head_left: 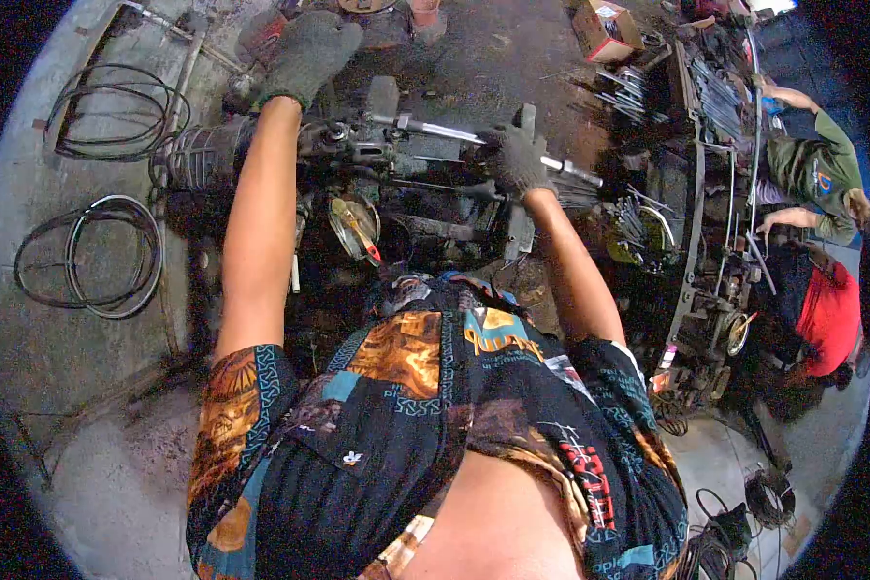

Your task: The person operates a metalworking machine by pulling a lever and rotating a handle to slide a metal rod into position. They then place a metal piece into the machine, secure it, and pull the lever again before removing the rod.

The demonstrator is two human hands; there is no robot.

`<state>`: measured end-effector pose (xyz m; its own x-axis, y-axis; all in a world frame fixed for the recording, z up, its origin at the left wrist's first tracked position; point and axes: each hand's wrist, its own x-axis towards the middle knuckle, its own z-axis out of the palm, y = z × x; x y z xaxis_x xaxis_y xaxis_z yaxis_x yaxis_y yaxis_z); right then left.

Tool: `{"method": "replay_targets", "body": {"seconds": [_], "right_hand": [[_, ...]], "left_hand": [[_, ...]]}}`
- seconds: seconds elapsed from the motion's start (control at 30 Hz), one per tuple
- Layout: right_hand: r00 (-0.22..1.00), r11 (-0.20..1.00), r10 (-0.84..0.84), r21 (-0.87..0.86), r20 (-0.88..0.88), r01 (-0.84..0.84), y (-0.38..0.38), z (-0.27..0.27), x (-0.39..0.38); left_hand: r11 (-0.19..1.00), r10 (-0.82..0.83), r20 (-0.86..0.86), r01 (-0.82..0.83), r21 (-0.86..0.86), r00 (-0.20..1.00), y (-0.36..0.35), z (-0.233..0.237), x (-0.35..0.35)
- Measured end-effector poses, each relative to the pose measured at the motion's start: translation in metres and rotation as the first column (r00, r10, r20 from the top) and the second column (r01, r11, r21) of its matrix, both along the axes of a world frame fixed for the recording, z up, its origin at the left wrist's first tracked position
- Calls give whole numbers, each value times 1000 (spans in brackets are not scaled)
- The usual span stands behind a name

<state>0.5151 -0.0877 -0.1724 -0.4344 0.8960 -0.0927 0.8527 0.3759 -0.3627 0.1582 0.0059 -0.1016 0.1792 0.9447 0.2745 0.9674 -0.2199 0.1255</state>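
My right hand [517,159], in a dark grey glove, is wrapped around a shiny metal rod [440,130] that lies crosswise over a greasy lathe-like machine [367,150]. The rod comes out on both sides of the fist. My left hand [309,58], also gloved, is stretched forward over the machine's left end, beside a blurred red part [261,39]. Its fingers are smeared together, so their grip does not show. A brush with a red-tipped handle [362,232] rests across a round dish [343,227] on the near side of the machine.
Coiled black cables [92,256] hang or lie at the left. To the right, bundles of metal rods [628,97] lie near a cardboard box [607,34]. A long second machine [691,261] stands there, with a person in green [812,174] and a person in red [826,319] beyond it.
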Motion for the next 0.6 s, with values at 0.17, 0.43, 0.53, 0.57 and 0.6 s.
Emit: {"method": "replay_targets", "body": {"seconds": [0.17, 0.43, 0.53, 0.57, 0.6], "right_hand": [[992, 960, -96, 256, -85, 114, -5, -22, -3], [764, 890, -449, -160, -463, 427, -17, -64, -18], [832, 910, -414, -150, -370, 386, -13, -64, -18], [835, 902, -433, -177, -340, 395, -12, -63, -18], [835, 901, -433, -175, -339, 396, -11, -63, -16]], "left_hand": [[996, -57, -80, 62, 58, 995, -1, 4, -3], [997, 28, 16, -26, -77, 999, -26, 48, 21], [971, 208, 167, -183, -152, 964, -32, 54, 29], [976, 192, 152, -172, -134, 970, -28, 48, 26], [978, 185, 145, -167, -125, 972, -24, 42, 23]]}}
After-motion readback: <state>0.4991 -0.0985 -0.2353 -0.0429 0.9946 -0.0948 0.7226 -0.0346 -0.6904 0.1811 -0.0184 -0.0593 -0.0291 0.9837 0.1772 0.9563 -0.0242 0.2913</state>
